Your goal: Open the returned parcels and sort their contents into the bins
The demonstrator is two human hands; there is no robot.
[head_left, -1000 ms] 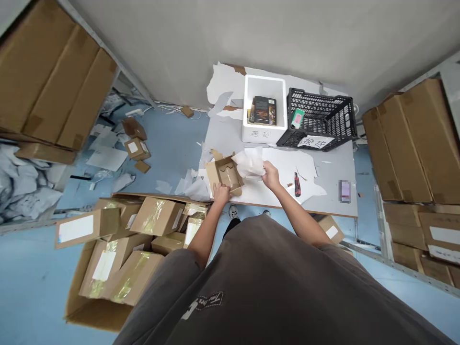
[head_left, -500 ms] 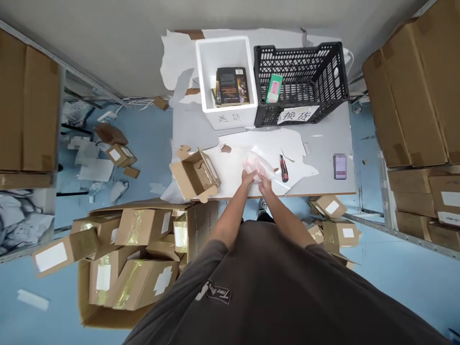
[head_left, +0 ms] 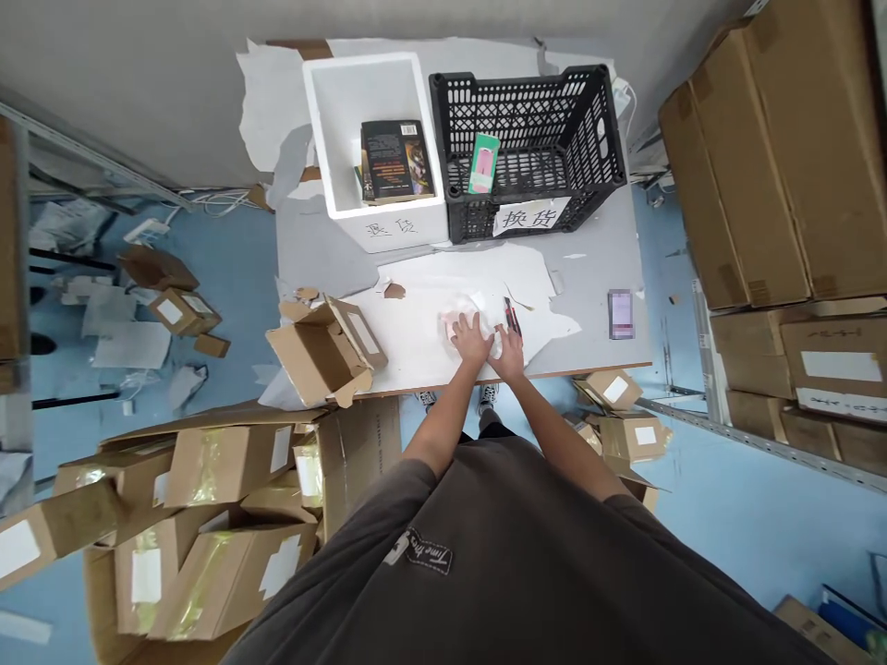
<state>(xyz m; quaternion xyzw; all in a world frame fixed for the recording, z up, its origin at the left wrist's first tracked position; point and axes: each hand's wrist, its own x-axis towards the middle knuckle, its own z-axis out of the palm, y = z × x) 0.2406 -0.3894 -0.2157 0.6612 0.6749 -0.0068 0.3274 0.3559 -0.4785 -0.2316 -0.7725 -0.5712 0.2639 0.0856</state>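
A pale, translucent wrapped item [head_left: 449,325] with a pinkish patch lies on white paper near the table's front edge. Across its right part rests my left hand [head_left: 472,340], fingers spread and pressing down. My right hand [head_left: 509,353] is just beside it, its fingers apart and flat at the wrap's right end. A red and black utility knife [head_left: 512,317] lies just beyond my right fingertips, partly hidden by them. To the left stands an opened small cardboard box [head_left: 322,351] with its flaps up.
At the back of the table [head_left: 596,259] are a white foam box [head_left: 406,229] holding books [head_left: 394,162] and a black crate [head_left: 471,214] with a green and pink package [head_left: 483,164]. A phone [head_left: 622,314] lies right. A large carton of parcels [head_left: 360,448] stands front left.
My hands have gone from gripping the wrapped item to lying spread on it, flat against the table. The view has shifted, so the table sits further left.
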